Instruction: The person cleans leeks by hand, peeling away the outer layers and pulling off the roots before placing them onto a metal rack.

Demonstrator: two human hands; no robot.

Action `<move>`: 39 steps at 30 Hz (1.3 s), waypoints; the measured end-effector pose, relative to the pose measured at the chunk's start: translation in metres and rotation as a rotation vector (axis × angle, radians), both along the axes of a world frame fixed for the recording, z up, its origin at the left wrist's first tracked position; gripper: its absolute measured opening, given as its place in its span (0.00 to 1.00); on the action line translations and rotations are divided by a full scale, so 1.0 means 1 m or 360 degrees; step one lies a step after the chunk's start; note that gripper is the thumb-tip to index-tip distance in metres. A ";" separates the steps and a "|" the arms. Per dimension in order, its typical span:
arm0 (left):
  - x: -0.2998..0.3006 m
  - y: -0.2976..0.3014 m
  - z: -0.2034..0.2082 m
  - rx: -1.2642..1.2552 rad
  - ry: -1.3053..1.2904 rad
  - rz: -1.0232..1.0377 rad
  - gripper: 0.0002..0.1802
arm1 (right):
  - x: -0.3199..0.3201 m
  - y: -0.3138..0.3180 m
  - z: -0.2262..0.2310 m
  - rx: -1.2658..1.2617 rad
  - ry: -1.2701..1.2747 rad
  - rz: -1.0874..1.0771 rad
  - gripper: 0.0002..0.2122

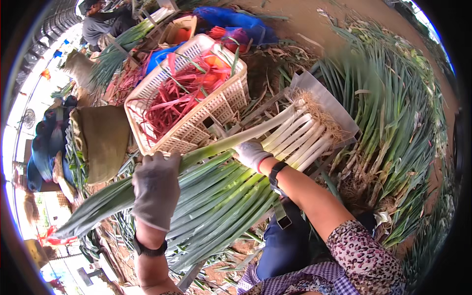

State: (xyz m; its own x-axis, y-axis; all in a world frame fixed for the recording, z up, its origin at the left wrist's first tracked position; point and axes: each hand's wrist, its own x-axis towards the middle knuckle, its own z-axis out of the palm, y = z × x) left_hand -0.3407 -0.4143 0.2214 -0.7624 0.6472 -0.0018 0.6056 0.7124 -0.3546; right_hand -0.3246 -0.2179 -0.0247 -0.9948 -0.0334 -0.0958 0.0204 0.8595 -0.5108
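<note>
A long green onion [216, 146] lies slantwise, its white root end to the upper right and its leaves trailing to the lower left. My left hand [158, 189], in a pale grey glove, is wrapped around its leafy part. My right hand [251, 154], gloved too, is closed at the stalk nearer the middle, with its fingertips partly hidden. Beneath and beside it spreads a row of green onions [216, 196], side by side. Their white stalks and bushy roots [322, 118] rest against a bent grey metal plate [339, 110].
Beyond my hands stands a cream plastic basket [187, 130] holding red strips [172, 105]. Heaped green onions [393, 123] cover the ground at the right. An olive cloth [101, 142] hangs at the left. Another person [105, 24] sits at the far left near more onions.
</note>
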 end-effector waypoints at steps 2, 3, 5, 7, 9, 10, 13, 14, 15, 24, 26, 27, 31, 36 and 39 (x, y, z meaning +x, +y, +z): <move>-0.017 0.024 -0.043 0.0052 -0.0112 -0.0071 0.10 | 0.007 0.009 -0.010 -0.0114 0.0213 -0.0066 0.12; -0.026 0.032 -0.065 -0.0080 -0.0268 -0.0009 0.09 | 0.013 0.006 -0.010 -0.0129 0.0154 -0.0048 0.13; -0.041 0.035 -0.125 0.0062 -0.0341 0.0021 0.09 | 0.022 -0.002 -0.023 -0.0294 0.0566 -0.0010 0.15; -0.047 0.038 -0.181 0.0219 -0.0514 0.0130 0.10 | 0.025 -0.007 -0.015 -0.0147 0.0429 0.0014 0.14; -0.044 0.047 -0.219 0.0375 -0.0647 0.0224 0.11 | 0.026 0.000 -0.014 -0.0042 0.0335 0.0088 0.15; -0.043 0.047 -0.230 0.0465 -0.0723 0.0276 0.12 | 0.026 0.001 -0.018 -0.0027 0.0334 0.0062 0.15; -0.034 0.056 -0.238 0.0507 -0.0687 0.0267 0.14 | 0.029 0.002 -0.023 -0.0117 0.0324 -0.0003 0.15; -0.034 0.058 -0.238 0.0478 -0.0677 0.0286 0.14 | 0.029 0.003 -0.022 -0.0113 0.0322 -0.0014 0.15; -0.038 0.061 -0.241 0.0411 -0.0702 0.0325 0.14 | 0.029 0.003 -0.020 -0.0167 0.0289 -0.0060 0.14; -0.051 0.050 -0.246 0.0729 -0.1120 0.0342 0.19 | 0.026 0.069 -0.013 -0.0566 0.0760 -0.0551 0.13; -0.050 0.049 -0.247 0.0857 -0.1023 0.0256 0.20 | 0.012 0.078 -0.014 -0.0363 0.0837 -0.0483 0.12; -0.049 0.051 -0.246 0.0839 -0.1044 0.0292 0.21 | 0.009 0.073 -0.018 -0.0389 0.0838 -0.0452 0.12; -0.047 0.048 -0.238 0.0847 -0.1171 0.0344 0.23 | 0.007 0.041 -0.035 -0.0375 0.0809 -0.0093 0.09; -0.082 -0.024 -0.224 0.0883 -0.1317 0.0653 0.26 | 0.009 0.046 -0.030 -0.0382 0.0702 -0.0097 0.07; -0.078 -0.110 -0.209 0.0497 -0.1391 0.0889 0.29 | 0.007 0.045 -0.032 -0.0362 0.0758 -0.0062 0.08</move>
